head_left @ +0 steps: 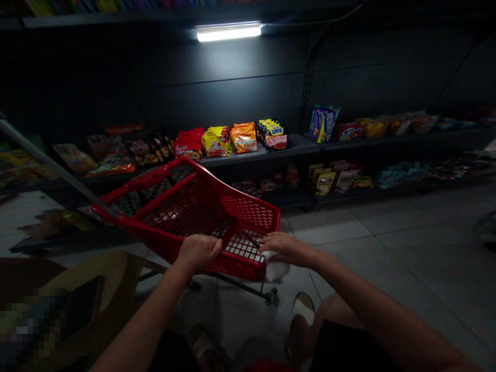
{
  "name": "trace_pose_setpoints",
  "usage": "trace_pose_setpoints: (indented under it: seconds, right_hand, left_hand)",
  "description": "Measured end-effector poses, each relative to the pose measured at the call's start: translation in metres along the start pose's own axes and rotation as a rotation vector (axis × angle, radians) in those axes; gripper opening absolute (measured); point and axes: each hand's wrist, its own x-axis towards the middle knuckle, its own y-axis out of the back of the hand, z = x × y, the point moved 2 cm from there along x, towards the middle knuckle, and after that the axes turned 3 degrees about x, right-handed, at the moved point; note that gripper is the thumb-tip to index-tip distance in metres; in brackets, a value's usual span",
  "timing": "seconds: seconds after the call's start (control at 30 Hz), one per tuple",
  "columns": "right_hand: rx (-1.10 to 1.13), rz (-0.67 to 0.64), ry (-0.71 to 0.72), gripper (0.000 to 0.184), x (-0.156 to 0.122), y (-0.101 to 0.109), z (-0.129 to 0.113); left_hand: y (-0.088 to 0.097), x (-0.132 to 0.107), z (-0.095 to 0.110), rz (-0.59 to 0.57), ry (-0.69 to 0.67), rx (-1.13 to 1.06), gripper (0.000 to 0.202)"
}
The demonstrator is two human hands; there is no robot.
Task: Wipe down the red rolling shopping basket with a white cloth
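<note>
A red plastic shopping basket (186, 206) on wheels stands tilted in front of me. My left hand (198, 251) is closed over its near rim. My right hand (284, 248) lies on the rim's right corner, fingers pressed down on a white cloth (276, 268) that hangs below the hand. Nothing shows inside the basket. My knees and sandalled feet are below.
Dark shelves (294, 144) run along the back with snack packets (232, 138) under a strip light (228, 32). A wooden chair (101, 279) stands at lower left. Grey floor tiles (406, 243) stretch to the right.
</note>
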Motion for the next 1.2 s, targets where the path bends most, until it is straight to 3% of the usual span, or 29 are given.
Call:
trace_pose_setpoints:
  seconds: [0.07,0.17,0.23,0.3,0.37,0.5,0.57,0.63,0.7,0.87,0.93,1.0,1.13,1.2]
  right_hand:
    - [0.068,0.193,-0.054,0.024,0.006,0.015,0.030]
    - [0.235,0.774,-0.311,0.022,0.018,0.022,0.073]
    - [0.432,1.075,-0.490,0.033,0.026,0.004,0.087]
    - [0.587,1.212,-0.535,0.041,0.032,-0.026,0.082]
    - [0.611,1.307,-0.484,0.045,0.033,-0.058,0.060]
    - [0.547,1.313,-0.469,0.043,0.012,-0.119,-0.008]
    - [0.524,1.233,-0.457,0.043,0.000,-0.143,-0.037]
    - [0.515,1.155,-0.419,0.044,-0.006,-0.158,-0.051]
    - [0.517,1.138,-0.401,0.043,-0.004,-0.159,-0.042]
    - [0.667,1.382,-0.603,0.043,0.020,-0.116,0.042]
    - [0.723,1.402,-0.671,0.037,0.028,-0.107,0.060]
    - [0.685,1.390,-0.633,0.034,0.030,-0.113,0.052]
    - [0.512,1.306,-0.460,0.044,0.013,-0.158,-0.004]
    - [0.481,1.240,-0.407,0.041,0.003,-0.173,-0.018]
  left_hand:
    - [0.000,-0.004,-0.008,-0.045,0.008,0.016,0.057]
    - [0.003,-0.003,-0.009,-0.154,0.060,0.036,0.053]
    - [0.006,0.000,0.003,-0.205,0.098,0.026,0.052]
    - [0.010,0.004,0.025,-0.200,0.104,-0.054,0.052]
    - [0.013,0.007,0.052,-0.161,0.070,-0.182,0.053]
    - [0.012,0.010,0.087,-0.072,0.057,-0.261,0.051]
    - [0.011,0.013,0.090,-0.096,0.066,-0.215,0.052]
    - [0.009,0.017,0.087,-0.165,0.036,-0.147,0.052]
    - [0.007,0.019,0.083,-0.226,-0.009,-0.091,0.050]
    - [0.005,0.018,0.075,-0.233,-0.075,-0.044,0.054]
    - [0.005,0.016,0.074,-0.233,-0.085,-0.057,0.054]
    - [0.006,0.016,0.075,-0.230,-0.081,-0.059,0.054]
    - [0.006,0.018,0.077,-0.209,-0.073,-0.063,0.055]
    - [0.005,0.018,0.077,-0.197,-0.092,-0.078,0.054]
